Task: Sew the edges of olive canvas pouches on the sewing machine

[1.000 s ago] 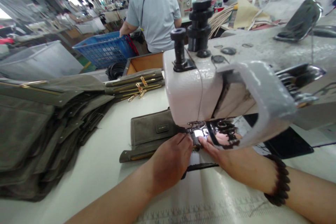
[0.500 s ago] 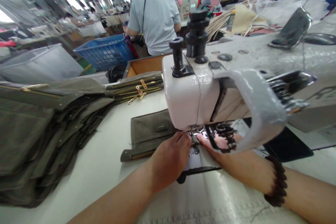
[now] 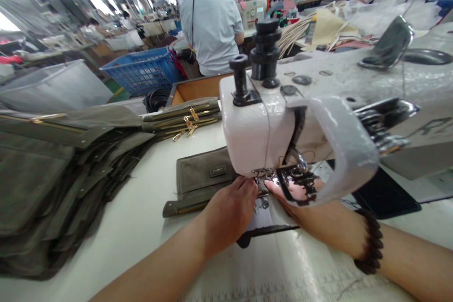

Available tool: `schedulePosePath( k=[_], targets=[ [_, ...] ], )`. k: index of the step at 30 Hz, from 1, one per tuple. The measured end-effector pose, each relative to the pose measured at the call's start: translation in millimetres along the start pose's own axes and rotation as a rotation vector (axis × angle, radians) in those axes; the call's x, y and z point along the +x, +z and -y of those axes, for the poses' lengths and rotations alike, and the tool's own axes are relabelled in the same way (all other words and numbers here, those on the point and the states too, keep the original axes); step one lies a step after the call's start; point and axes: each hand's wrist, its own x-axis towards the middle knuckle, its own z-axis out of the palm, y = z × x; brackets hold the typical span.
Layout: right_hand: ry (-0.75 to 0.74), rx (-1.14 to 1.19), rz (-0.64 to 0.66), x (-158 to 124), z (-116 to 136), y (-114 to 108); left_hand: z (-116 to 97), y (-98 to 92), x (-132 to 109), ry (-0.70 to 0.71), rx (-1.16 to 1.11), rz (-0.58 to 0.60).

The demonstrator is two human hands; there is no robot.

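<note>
A grey-green suede panel (image 3: 201,177) with a small label and a gold zipper along its lower edge lies flat under the head of a white sewing machine (image 3: 262,127). My left hand (image 3: 226,214) rests on the panel's zipper edge, fingers pressed together right at the needle area. My right hand (image 3: 311,210), with a dark bead bracelet on its wrist, lies beside the presser foot, fingers flat on the material. The fingertips of both hands are partly hidden under the machine head.
A big stack of the same grey-green panels (image 3: 53,174) fills the left of the table. A smaller pile with gold zipper pulls (image 3: 184,118) lies behind. A blue basket (image 3: 143,71) and a person in a light shirt (image 3: 210,28) are beyond the table.
Both hands have stayed at the needle. The panel has hardly shifted, and the view has tilted a little upward.
</note>
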Motion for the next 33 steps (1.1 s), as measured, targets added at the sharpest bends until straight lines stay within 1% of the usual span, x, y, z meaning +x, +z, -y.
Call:
schedulePosePath(
  k=[3, 6, 11, 14, 22, 28, 31, 33],
  targets=[
    [-0.023, -0.026, -0.014, 0, -1, -1, 1, 0.3, -1, 0.005, 0.003, -0.021],
    [-0.042, -0.013, -0.010, 0, -1, -2, 1, 1.5, -1, 0.025, -0.007, 0.001],
    [-0.028, 0.051, 0.035, -1, -2, 2, 1, 4.2, -1, 0.023, -0.030, 0.008],
    [-0.019, 0.086, 0.034, -1, -2, 6, 2, 6.1, -1, 0.008, -0.072, 0.003],
    [-0.040, 0.088, -0.018, -3, -3, 7, 3, 6.5, -1, 0.028, -0.079, -0.009],
    [-0.151, 0.021, -0.147, -5, -5, 9, -2, 3.9, -6, 0.014, -0.116, 0.017],
    [-0.145, 0.004, -0.146, -5, -5, 9, -1, 3.7, -6, 0.041, -0.106, 0.025],
    [-0.135, 0.007, -0.149, -4, -5, 11, 0, 5.2, -5, 0.025, -0.113, 0.026]
  ],
)
